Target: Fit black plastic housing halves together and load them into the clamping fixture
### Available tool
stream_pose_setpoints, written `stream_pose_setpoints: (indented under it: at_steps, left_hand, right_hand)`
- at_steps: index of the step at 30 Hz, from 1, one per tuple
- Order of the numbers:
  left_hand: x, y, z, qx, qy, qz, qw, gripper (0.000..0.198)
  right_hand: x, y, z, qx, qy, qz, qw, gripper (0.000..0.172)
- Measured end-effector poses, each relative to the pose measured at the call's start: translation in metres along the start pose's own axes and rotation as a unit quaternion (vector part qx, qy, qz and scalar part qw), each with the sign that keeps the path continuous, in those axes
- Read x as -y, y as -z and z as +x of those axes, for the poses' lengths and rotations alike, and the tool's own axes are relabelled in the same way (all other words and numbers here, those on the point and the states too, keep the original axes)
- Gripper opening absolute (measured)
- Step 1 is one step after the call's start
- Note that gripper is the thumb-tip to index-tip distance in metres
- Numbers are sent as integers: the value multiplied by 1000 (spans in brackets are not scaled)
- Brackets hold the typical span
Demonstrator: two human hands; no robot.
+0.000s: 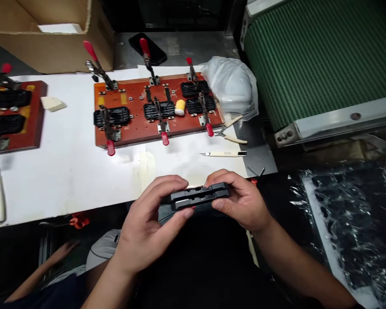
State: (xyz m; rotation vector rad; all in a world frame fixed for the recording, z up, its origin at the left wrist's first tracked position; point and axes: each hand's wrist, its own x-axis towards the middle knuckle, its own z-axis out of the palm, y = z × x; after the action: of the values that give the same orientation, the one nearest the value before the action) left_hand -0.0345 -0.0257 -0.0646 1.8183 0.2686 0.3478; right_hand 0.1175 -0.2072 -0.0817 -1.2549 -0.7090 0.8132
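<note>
2 hands share 1 black plastic part (199, 195), held level over the lap, just short of the near edge of the white-covered table (67, 171). The left hand (148, 223) is closed on its left end and the right hand (241, 201) on its right end. On each side the fingers (169, 182) curl over the far edge while a thumb (223, 205) presses the near face, so the long slotted top stays bare between them.

As a judgement, the step in hand is checking or trimming a loose part away from the jig. None of the tools is in a hand, and the craft knife (225, 153) and the nippers (231, 133) lie on the table beyond the right hand.

Any next move calls for 1 hand to carry the part alone before the other lets go, since both now grip only the ends. Seating it would call for a free nest and a raised clamp on the red-brown fixture board (138, 128), which lies well apart from the part, across the table; at least 4 of its nests look filled with similar black pieces. Another person's hand (62, 251) shows low at the left.
</note>
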Motion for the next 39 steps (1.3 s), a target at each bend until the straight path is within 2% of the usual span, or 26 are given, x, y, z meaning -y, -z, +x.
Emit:
stream_pose_setpoints:
  at_steps: [5, 11, 15, 22, 28, 32, 39]
  left_hand:
    - [0, -4, 1, 12, -4, -50, 999, 35]
    - [-3, -11, -3, -17, 67, -67, 995, 26]
    - [-2, -13, -3, -31, 85, -78, 993, 26]
    - [-2, -9, -1, -25, 77, -87, 993, 27]
    - [-1, -5, -2, 1, 68, -83, 994, 25]
    - [1, -1, -2, 15, 59, -72, 996, 23]
    - [0, -3, 2, -11, 7, -47, 999, 29]
  right_hand:
    - [1, -2, -3, -4, 49, 17, 999, 33]
    - [2, -3, -5, -6, -13, 39, 999, 28]
    - [2, -2, -3, -13, -39, 42, 998, 25]
    - [2, -4, -3, -15, -63, 29, 997, 23]
    - [-4, -5, -8, -27, -93, 19, 995, 34]
    - [-5, -4, -9, -12, -94, 5, 996, 32]
    - [-13, -4, -7, 26, -73, -146, 986, 40]
